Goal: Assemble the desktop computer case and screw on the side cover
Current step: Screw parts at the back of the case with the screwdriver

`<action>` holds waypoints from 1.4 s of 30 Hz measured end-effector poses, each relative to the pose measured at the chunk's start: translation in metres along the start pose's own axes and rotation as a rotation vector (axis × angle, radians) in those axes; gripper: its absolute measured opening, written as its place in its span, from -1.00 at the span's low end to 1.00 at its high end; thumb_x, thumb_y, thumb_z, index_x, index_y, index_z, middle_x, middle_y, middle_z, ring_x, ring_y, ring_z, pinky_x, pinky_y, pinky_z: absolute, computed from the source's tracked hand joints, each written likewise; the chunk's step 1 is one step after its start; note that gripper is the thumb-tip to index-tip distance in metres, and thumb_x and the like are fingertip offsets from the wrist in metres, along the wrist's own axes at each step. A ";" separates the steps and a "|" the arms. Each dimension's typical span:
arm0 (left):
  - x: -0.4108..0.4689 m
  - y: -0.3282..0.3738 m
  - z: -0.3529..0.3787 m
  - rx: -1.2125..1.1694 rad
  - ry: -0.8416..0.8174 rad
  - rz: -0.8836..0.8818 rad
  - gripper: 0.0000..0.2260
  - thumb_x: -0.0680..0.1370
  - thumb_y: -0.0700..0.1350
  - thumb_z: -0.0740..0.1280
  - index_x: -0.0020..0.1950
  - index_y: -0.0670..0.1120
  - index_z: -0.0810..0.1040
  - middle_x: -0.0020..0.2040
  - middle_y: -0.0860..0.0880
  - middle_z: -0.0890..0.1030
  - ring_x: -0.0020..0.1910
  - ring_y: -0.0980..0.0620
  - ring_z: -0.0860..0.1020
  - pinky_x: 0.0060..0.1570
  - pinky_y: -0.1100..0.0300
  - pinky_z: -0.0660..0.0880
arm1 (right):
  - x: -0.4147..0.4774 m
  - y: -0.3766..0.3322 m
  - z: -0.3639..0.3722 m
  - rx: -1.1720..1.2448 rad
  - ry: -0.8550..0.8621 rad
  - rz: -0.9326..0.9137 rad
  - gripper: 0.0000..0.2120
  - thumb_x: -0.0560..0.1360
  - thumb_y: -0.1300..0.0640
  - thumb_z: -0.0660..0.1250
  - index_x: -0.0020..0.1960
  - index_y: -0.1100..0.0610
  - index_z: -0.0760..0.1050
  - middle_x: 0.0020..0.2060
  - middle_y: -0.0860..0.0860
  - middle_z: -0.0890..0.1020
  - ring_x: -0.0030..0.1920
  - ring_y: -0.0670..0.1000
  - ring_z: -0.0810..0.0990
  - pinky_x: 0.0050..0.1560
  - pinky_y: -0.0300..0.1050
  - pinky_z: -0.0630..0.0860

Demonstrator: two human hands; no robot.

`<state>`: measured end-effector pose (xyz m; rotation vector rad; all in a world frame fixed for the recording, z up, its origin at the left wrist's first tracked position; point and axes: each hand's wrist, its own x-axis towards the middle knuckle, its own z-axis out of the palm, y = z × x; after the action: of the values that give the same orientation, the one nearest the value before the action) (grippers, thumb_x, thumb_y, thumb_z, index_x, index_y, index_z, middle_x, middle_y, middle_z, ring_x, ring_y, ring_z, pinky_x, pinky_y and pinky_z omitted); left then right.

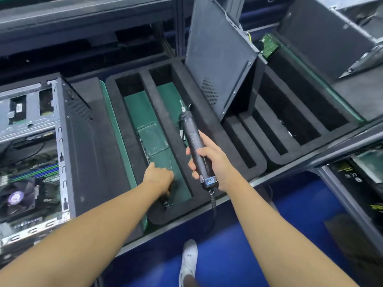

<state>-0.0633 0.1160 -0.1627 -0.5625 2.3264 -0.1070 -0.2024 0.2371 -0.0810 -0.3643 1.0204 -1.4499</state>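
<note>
Right hand point(209, 162) is wrapped round the screwdriver point(193, 141), bit toward 12 o'clock. Left hand point(159, 179) dips into the foam tray point(145, 85), fingers curled over loose screws point(168, 204); I cannot tell if it pinches one. The open case point(31, 152) sits at 9 o'clock and the side cover point(217, 48) leans at 1 o'clock. A fumbled screw could vanish in the dark slot, or the cord point(213, 204) could snag the tray.

Your worktop point(165, 228) and its load
Two black foam trays sit side by side on it. The left foam tray point(151, 112) shows green mat point(132, 112) through its slots, with what look like small screws point(168, 204) near you. The open computer case point(31, 162) stands at your far left, and the right foam tray point(248, 146) sits beside the first.
</note>
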 end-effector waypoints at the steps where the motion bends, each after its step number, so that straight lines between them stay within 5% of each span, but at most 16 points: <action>1: 0.001 0.002 0.003 0.008 0.013 -0.020 -0.63 0.46 0.18 0.45 0.14 0.01 0.55 0.09 0.02 0.66 0.12 -0.03 0.61 0.22 0.03 0.24 | 0.001 -0.001 0.000 -0.011 -0.004 -0.002 -0.34 0.48 0.23 0.24 0.56 -0.07 0.29 -0.06 0.14 0.55 -0.31 0.10 0.48 -0.43 -0.11 0.43; 6: 0.004 0.009 0.011 0.012 0.047 -0.066 -0.81 0.49 0.02 0.41 0.07 0.04 0.57 0.07 0.06 0.67 0.07 -0.02 0.62 0.08 0.06 0.26 | 0.006 -0.006 0.006 -0.028 -0.006 0.001 -0.31 0.48 0.23 0.25 0.59 -0.02 0.24 -0.05 0.15 0.54 -0.31 0.11 0.47 -0.43 -0.11 0.43; 17: 0.013 0.016 0.018 0.062 0.041 0.118 -0.78 0.55 -0.11 0.33 0.20 -0.05 0.55 0.18 -0.03 0.62 0.14 -0.11 0.61 0.07 0.06 0.39 | 0.001 -0.002 0.019 -0.046 -0.056 -0.019 -0.35 0.51 0.24 0.23 0.58 -0.06 0.26 -0.04 0.15 0.54 -0.30 0.10 0.48 -0.44 -0.11 0.46; 22: 0.001 0.002 -0.014 -0.608 0.085 0.036 -0.78 0.44 -0.01 0.39 -0.05 -0.15 0.58 -0.03 -0.13 0.64 -0.05 -0.16 0.61 -0.04 0.04 0.58 | -0.006 -0.005 0.023 -0.063 -0.042 -0.021 -0.34 0.50 0.22 0.26 0.57 -0.10 0.28 -0.04 0.15 0.55 -0.29 0.10 0.48 -0.44 -0.10 0.46; 27: -0.027 -0.051 -0.065 -1.470 0.386 -0.101 -0.88 0.43 -0.15 0.42 -0.24 -0.12 0.52 -0.35 -0.06 0.69 -0.40 0.05 0.64 -0.37 0.24 0.52 | -0.008 -0.013 0.049 -0.059 -0.009 -0.034 -0.34 0.47 0.23 0.28 0.54 -0.11 0.33 -0.07 0.18 0.55 -0.31 0.10 0.50 -0.46 -0.10 0.47; 31: -0.066 -0.099 -0.091 -1.974 0.744 -0.118 -0.89 0.46 -0.34 0.40 -0.23 -0.22 0.52 -0.34 -0.16 0.66 -0.37 -0.02 0.66 -0.29 0.14 0.61 | -0.016 -0.017 0.082 -0.065 -0.061 -0.088 -0.39 0.45 0.25 0.29 0.46 -0.13 0.44 -0.07 0.16 0.57 -0.31 0.09 0.49 -0.45 -0.11 0.47; 35: -0.118 -0.147 -0.085 -2.260 0.864 0.048 -0.83 0.49 -0.36 0.44 0.03 -0.23 0.54 -0.26 -0.16 0.68 -0.28 0.00 0.67 -0.24 0.23 0.60 | -0.028 -0.006 0.122 -0.126 -0.107 -0.091 -0.35 0.46 0.27 0.26 0.52 -0.10 0.37 -0.06 0.17 0.58 -0.30 0.11 0.48 -0.46 -0.10 0.48; 42: -0.211 -0.199 -0.016 -2.464 0.853 0.177 -0.86 0.58 -0.35 0.32 0.10 -0.27 0.62 -0.06 -0.17 0.66 -0.11 -0.01 0.64 -0.12 0.26 0.62 | -0.047 0.034 0.205 -0.337 -0.215 -0.032 -0.29 0.39 0.22 0.33 0.51 -0.13 0.35 -0.06 0.15 0.61 -0.31 0.14 0.51 -0.43 -0.08 0.50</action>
<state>0.1334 0.0250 0.0306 -1.3489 1.7177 3.2723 -0.0185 0.2109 0.0240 -0.7666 1.0859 -1.2348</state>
